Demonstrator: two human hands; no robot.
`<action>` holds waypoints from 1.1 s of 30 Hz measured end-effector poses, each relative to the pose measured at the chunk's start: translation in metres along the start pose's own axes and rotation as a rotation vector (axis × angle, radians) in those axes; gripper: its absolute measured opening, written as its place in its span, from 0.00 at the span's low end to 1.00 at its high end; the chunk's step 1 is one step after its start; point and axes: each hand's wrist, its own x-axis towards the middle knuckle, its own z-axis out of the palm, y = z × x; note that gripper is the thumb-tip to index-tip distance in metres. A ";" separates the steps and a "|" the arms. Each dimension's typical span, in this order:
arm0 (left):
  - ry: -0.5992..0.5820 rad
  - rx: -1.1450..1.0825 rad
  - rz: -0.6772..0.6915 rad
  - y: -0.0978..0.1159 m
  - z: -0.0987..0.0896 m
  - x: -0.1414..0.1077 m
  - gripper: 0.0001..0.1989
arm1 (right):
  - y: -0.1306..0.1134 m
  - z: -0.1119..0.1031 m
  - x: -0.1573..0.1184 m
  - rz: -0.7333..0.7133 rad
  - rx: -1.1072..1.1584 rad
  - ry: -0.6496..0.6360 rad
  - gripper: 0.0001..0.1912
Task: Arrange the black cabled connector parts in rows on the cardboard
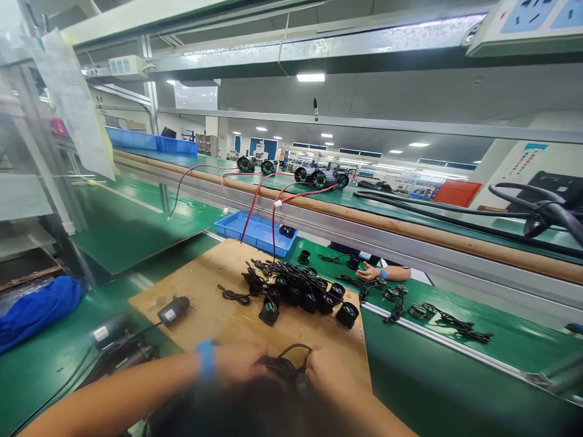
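My left hand point(237, 362): blue wristband point(206, 359) at the wrist, fingers curled onto a small black part point(279, 368) at the near edge of the brown board point(204, 285). How tight the grip is, I cannot tell; motion blur.
My right hand point(328, 371): fingers closed on the same black part from the other side, its black lead point(294, 348) looping up between my two hands.
Black part: low on the board, just in front of me, partly hidden by both hands.
Board, farther out: a cluster of black round units point(310, 297) with tangled black wires; one loose coiled cable point(234, 296) left of the cluster; a black cylindrical tool point(173, 309) at the left corner.
Green bench point(410, 364): blue tray point(255, 230) behind the board; red leads point(259, 194) hanging from the upper shelf; more wired pieces point(423, 311) on the right rail.
Across the bench: another person's hand point(370, 272), lying open, blue band at the wrist.
Far left: blue cloth point(36, 306).
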 end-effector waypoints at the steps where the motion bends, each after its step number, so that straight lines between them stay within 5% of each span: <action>1: 0.013 -0.008 0.010 0.002 0.001 -0.003 0.18 | 0.001 0.002 0.000 -0.007 0.010 0.001 0.12; 6: 0.125 -0.010 0.012 -0.002 -0.014 -0.003 0.17 | 0.005 -0.005 0.001 -0.025 0.062 0.014 0.11; 11: 0.404 0.133 -0.209 -0.060 -0.049 0.024 0.24 | -0.004 -0.036 0.034 0.043 0.027 0.149 0.17; 15: 0.345 0.240 -0.144 -0.117 -0.064 0.058 0.42 | -0.017 -0.051 0.104 -0.018 0.079 0.242 0.22; 20: 0.297 0.350 -0.043 -0.144 -0.064 0.081 0.33 | -0.022 -0.044 0.172 -0.019 0.106 0.110 0.20; 23: 0.282 0.406 0.043 -0.146 -0.062 0.076 0.25 | -0.022 -0.037 0.182 -0.018 0.125 0.059 0.18; 29: 0.264 0.467 0.119 -0.154 -0.061 0.072 0.33 | -0.028 -0.030 0.189 -0.013 0.128 -0.021 0.21; 33: 0.273 0.508 0.108 -0.158 -0.068 0.085 0.17 | -0.026 -0.028 0.199 -0.010 0.134 -0.056 0.20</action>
